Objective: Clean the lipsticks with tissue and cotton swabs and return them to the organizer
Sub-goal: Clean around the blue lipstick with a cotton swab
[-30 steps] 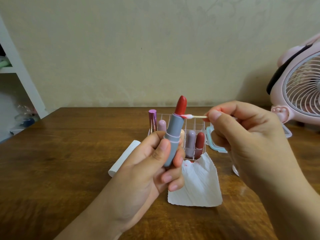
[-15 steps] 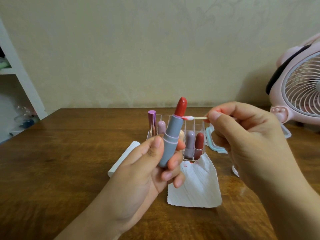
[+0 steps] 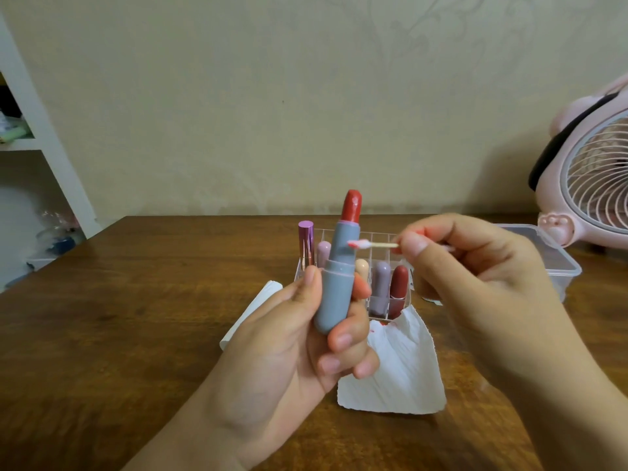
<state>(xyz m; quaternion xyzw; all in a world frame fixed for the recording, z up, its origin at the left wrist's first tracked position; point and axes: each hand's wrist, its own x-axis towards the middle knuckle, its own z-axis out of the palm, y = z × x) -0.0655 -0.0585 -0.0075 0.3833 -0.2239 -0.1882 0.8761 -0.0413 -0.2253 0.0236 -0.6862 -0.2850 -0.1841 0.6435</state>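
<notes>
My left hand (image 3: 299,338) grips a grey-blue lipstick tube (image 3: 336,283) upright, its red bullet (image 3: 352,206) wound out at the top. My right hand (image 3: 475,277) pinches a cotton swab (image 3: 372,245) whose red-stained tip touches the tube's collar just below the bullet. Behind them stands the clear organizer (image 3: 406,305) holding several capped lipsticks, among them a purple metallic one (image 3: 305,239), a lilac one (image 3: 380,287) and a dark red one (image 3: 399,283). A white tissue (image 3: 397,372) with red smears lies on the table in front of the organizer.
A folded white tissue pack (image 3: 253,309) lies left of my left hand. A clear plastic lidded box (image 3: 550,256) sits to the right, with a pink desk fan (image 3: 594,178) behind it. White shelves (image 3: 40,144) stand at the far left, beyond the brown wooden table (image 3: 119,317).
The lipstick has tilted more upright and the swab tip has slid down from the base of the red bullet to the grey collar.
</notes>
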